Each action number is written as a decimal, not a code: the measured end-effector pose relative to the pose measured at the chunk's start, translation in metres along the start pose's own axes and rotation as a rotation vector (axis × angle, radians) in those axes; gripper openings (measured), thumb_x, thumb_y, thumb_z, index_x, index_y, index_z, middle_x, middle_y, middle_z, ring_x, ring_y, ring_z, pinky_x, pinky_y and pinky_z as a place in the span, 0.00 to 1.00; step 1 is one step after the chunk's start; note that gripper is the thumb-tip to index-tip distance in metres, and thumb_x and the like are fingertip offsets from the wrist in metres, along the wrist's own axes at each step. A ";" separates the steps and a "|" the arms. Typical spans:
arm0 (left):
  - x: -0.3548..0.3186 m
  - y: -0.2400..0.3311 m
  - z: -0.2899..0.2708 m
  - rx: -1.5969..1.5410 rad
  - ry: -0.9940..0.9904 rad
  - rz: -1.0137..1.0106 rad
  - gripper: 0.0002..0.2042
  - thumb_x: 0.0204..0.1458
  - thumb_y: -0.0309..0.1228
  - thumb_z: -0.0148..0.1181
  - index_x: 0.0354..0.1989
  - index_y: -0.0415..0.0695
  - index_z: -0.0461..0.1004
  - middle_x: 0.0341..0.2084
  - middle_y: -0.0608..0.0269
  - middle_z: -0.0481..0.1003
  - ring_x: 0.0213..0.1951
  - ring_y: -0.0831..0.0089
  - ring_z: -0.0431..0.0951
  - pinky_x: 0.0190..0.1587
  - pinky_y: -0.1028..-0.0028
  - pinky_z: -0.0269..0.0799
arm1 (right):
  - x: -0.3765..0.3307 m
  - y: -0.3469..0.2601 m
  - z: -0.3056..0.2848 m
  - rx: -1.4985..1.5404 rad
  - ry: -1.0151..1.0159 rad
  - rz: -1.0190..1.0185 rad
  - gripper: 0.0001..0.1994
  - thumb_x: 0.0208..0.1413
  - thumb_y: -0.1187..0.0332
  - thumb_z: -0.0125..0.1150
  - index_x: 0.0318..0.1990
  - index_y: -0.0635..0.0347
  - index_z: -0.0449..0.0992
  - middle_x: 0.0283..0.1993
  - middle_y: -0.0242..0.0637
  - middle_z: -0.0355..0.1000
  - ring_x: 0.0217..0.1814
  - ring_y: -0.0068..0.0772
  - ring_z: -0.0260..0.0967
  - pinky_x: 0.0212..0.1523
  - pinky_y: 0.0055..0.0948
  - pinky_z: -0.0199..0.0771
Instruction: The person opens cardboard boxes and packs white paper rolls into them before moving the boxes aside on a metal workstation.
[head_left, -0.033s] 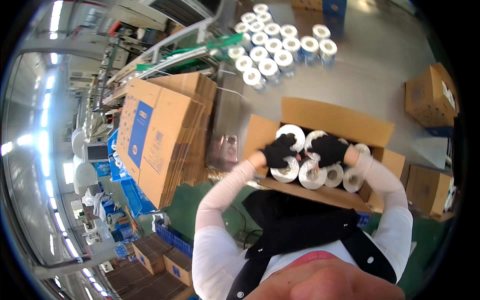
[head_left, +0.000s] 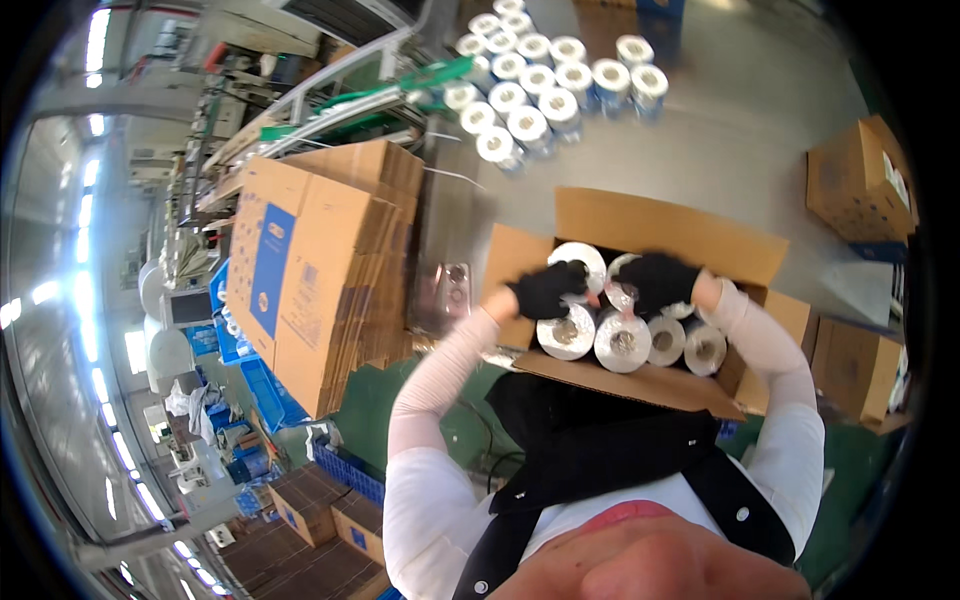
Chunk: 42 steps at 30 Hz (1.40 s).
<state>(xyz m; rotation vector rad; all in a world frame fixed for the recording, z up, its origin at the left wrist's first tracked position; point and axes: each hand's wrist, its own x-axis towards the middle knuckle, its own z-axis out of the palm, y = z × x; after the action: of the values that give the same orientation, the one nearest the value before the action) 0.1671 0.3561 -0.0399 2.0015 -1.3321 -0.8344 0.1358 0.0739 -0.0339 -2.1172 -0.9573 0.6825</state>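
Observation:
An open cardboard box stands in front of me, filled with several white plastic-wrapped rolls standing on end. My left hand, in a black glove, grips a white roll at the box's back left. My right hand, also black-gloved, closes over a second wrapped roll just beside it. Both rolls sit above the lower row of rolls. My white sleeves reach in from below.
A tall stack of flattened cardboard cartons stands to the left of the box. Several more white rolls stand on the grey floor beyond. Closed cartons lie at the right. Blue crates sit lower left.

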 end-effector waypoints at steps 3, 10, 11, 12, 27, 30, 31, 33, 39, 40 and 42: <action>0.024 -0.016 -0.063 -0.641 0.327 -0.205 0.12 0.49 0.22 0.54 0.44 0.40 0.73 0.39 0.61 0.75 0.43 0.73 0.74 0.48 0.73 0.68 | 0.020 0.037 -0.037 0.061 0.571 -0.002 0.18 0.45 0.61 0.64 0.44 0.55 0.74 0.40 0.42 0.72 0.45 0.42 0.69 0.48 0.36 0.69; 0.044 -0.187 -0.091 -0.150 0.825 -0.467 0.11 0.46 0.21 0.55 0.39 0.42 0.73 0.37 0.62 0.73 0.42 0.72 0.73 0.46 0.74 0.67 | 0.104 0.168 -0.104 -0.152 0.429 0.492 0.17 0.45 0.56 0.59 0.41 0.52 0.73 0.39 0.41 0.71 0.42 0.45 0.69 0.49 0.39 0.68; 0.052 -0.206 -0.092 -0.059 0.798 -0.476 0.11 0.45 0.22 0.56 0.40 0.43 0.73 0.38 0.61 0.73 0.43 0.68 0.73 0.47 0.73 0.67 | 0.113 0.196 -0.104 -0.217 0.370 0.516 0.18 0.44 0.55 0.58 0.42 0.51 0.73 0.40 0.42 0.71 0.42 0.46 0.68 0.49 0.39 0.67; 0.061 -0.225 -0.093 0.030 0.764 -0.487 0.12 0.44 0.22 0.57 0.40 0.44 0.73 0.38 0.59 0.73 0.44 0.65 0.73 0.48 0.71 0.67 | 0.121 0.223 -0.109 -0.280 0.338 0.554 0.23 0.46 0.50 0.56 0.47 0.51 0.72 0.44 0.44 0.71 0.45 0.49 0.68 0.49 0.42 0.67; 0.160 -0.335 -0.120 0.436 0.871 -0.449 0.20 0.36 0.29 0.61 0.44 0.47 0.74 0.50 0.43 0.64 0.53 0.45 0.62 0.55 0.56 0.60 | 0.188 0.437 -0.202 -0.368 0.561 1.279 0.42 0.45 0.30 0.41 0.63 0.46 0.58 0.55 0.46 0.68 0.57 0.46 0.65 0.56 0.39 0.62; 0.172 -0.355 -0.148 0.558 0.667 -0.382 0.19 0.37 0.33 0.61 0.43 0.50 0.75 0.51 0.45 0.62 0.54 0.47 0.59 0.56 0.58 0.57 | 0.179 0.432 -0.204 -0.523 0.469 1.202 0.38 0.47 0.37 0.45 0.63 0.48 0.59 0.59 0.44 0.65 0.59 0.45 0.63 0.56 0.40 0.63; 0.178 -0.359 -0.155 0.546 0.506 -0.450 0.21 0.38 0.35 0.61 0.45 0.53 0.74 0.54 0.44 0.60 0.58 0.47 0.57 0.59 0.57 0.52 | 0.170 0.441 -0.202 -0.562 0.439 1.171 0.34 0.46 0.36 0.45 0.59 0.43 0.63 0.55 0.45 0.67 0.58 0.45 0.63 0.54 0.43 0.63; 0.185 -0.359 -0.172 0.612 0.239 -0.575 0.23 0.38 0.42 0.62 0.48 0.58 0.73 0.57 0.47 0.59 0.61 0.51 0.56 0.62 0.55 0.46 | 0.165 0.427 -0.197 -0.586 0.380 1.131 0.34 0.46 0.37 0.47 0.60 0.42 0.62 0.54 0.46 0.67 0.57 0.47 0.64 0.54 0.43 0.64; 0.159 -0.364 -0.108 0.775 0.282 -0.682 0.15 0.52 0.38 0.49 0.44 0.48 0.76 0.50 0.50 0.68 0.55 0.51 0.64 0.60 0.53 0.50 | 0.145 0.372 -0.129 -0.703 0.117 0.602 0.30 0.45 0.46 0.56 0.56 0.48 0.69 0.56 0.53 0.63 0.59 0.53 0.60 0.59 0.49 0.57; 0.155 -0.347 -0.095 0.733 0.282 -0.613 0.14 0.54 0.35 0.46 0.40 0.45 0.77 0.48 0.48 0.70 0.54 0.51 0.65 0.60 0.51 0.50 | 0.124 0.367 -0.111 -0.658 0.107 0.479 0.28 0.44 0.48 0.57 0.54 0.50 0.71 0.55 0.55 0.64 0.59 0.55 0.59 0.60 0.50 0.55; 0.132 -0.315 -0.059 0.699 0.084 -0.529 0.17 0.52 0.36 0.46 0.47 0.43 0.74 0.54 0.46 0.66 0.58 0.48 0.61 0.62 0.49 0.44 | 0.084 0.334 -0.088 -0.620 0.034 0.235 0.25 0.42 0.52 0.59 0.49 0.52 0.74 0.55 0.57 0.63 0.59 0.58 0.57 0.61 0.52 0.52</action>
<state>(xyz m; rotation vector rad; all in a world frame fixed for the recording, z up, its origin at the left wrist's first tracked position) 0.4308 0.3425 -0.2638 2.9838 -1.1485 -0.5148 0.3861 -0.0527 -0.2522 -2.8089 -0.9984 0.4961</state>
